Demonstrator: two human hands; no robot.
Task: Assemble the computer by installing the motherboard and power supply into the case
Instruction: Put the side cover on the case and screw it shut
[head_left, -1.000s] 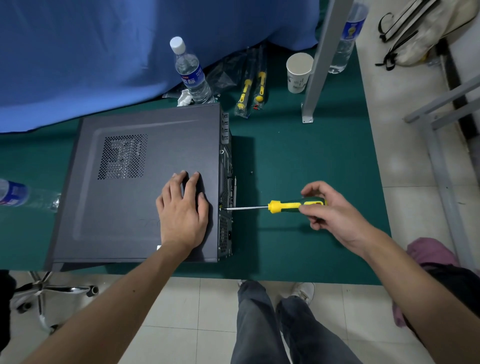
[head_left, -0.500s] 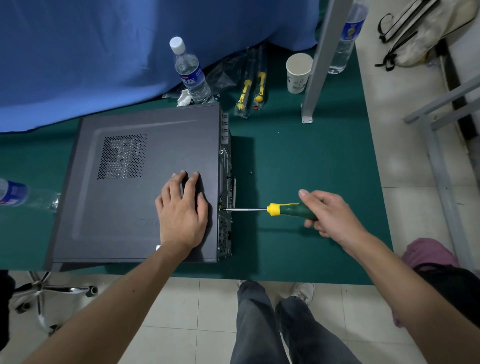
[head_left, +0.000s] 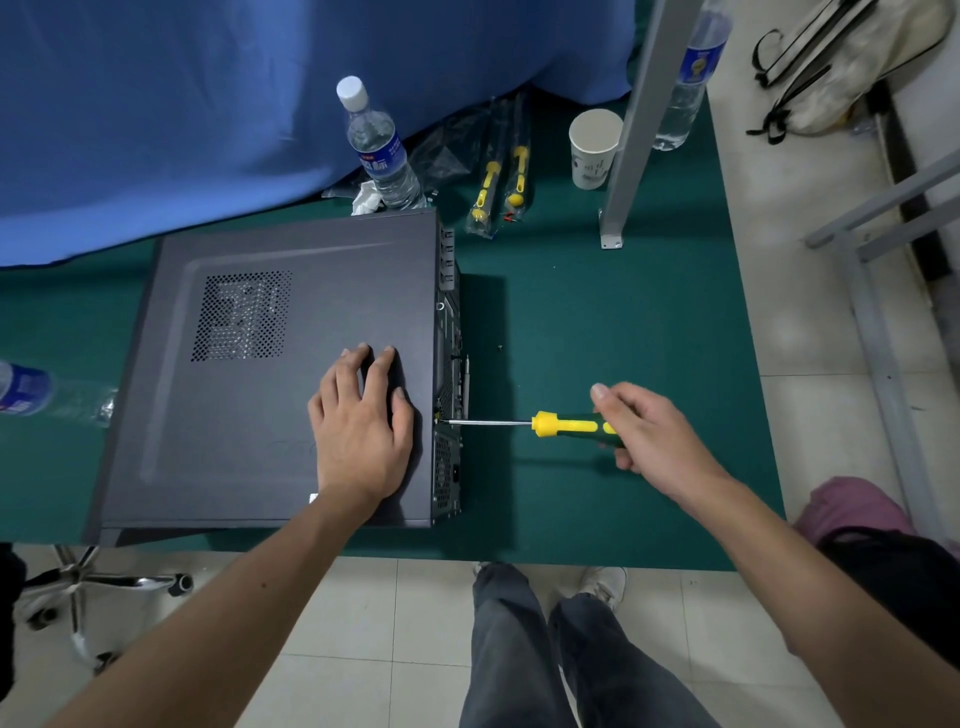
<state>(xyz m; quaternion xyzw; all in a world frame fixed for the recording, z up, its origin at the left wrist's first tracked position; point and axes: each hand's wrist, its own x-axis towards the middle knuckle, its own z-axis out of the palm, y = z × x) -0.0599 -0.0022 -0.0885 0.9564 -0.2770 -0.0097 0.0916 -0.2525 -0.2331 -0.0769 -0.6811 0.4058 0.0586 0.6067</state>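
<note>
A dark grey computer case (head_left: 249, 405) lies on its side on the green table, its closed side panel with a mesh vent facing up. My left hand (head_left: 363, 426) rests flat on the panel near the case's rear edge. My right hand (head_left: 644, 436) grips the green and yellow handle of a screwdriver (head_left: 566, 427). The shaft runs level to the left and its tip meets the rear panel (head_left: 448, 415) of the case. The motherboard and power supply are hidden inside.
A water bottle (head_left: 382, 150), two bagged screwdrivers (head_left: 501, 182), a paper cup (head_left: 592, 148) and a grey metal post (head_left: 636, 124) stand behind the case. A small screw (head_left: 498, 347) lies on the mat. Another bottle (head_left: 31, 389) lies at the left. Blue cloth covers the far side.
My right hand has turned on the screwdriver handle, its fingers shifting round it, while the tip stays at the rear panel. My left hand and the case have not moved.
</note>
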